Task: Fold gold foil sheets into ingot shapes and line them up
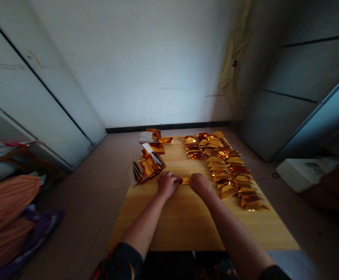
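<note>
Working over a pale wooden board [192, 229], between a loose stack of gold foil sheets [147, 167] and rows of folded gold foil triangles [227, 175]. Pinching a small gold foil piece [185, 181] mid-board in the left hand [167, 184], right hand [200, 184] touching beside it, its grip unclear. Probably light, soft, slippery; edges offering best hold. Fingers hiding most of it.

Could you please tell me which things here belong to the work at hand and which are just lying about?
Part of the work: left hand, right hand, gold foil piece, folded gold foil triangles, stacked gold foil sheets, wooden board.
Lying about: orange sacks, purple cloth, white box.
</note>
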Demonstrator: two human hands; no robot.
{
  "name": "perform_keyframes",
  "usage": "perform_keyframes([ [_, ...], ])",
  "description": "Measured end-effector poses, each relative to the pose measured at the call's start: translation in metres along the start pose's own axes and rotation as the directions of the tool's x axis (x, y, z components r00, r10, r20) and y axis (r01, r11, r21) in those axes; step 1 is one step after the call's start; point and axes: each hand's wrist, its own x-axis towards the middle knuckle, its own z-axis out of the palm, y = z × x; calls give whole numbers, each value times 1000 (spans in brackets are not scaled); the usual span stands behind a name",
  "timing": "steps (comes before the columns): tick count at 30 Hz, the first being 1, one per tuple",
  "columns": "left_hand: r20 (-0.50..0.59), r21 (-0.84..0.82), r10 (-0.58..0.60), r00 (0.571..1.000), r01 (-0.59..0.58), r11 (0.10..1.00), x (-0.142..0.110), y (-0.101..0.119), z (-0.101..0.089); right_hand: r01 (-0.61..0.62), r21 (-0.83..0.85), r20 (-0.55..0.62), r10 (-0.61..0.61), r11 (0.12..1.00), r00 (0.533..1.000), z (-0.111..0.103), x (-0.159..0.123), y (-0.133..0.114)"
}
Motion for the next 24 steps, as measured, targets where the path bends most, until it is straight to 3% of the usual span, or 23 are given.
perform_keyframes([
  [4,5,6,-11,1000,11,1000,0,-1,-2,-58,-5,17,58,998,998,-5,-2,-6],
  [11,15,0,-19,1000,19,1000,0,-1,2,-52,24,27,52,998,998,-3,-3,-20],
  [24,52,12,28,998,-28,1000,2,-15,1,-39,61,46,37,997,998,0,0,-16],
])
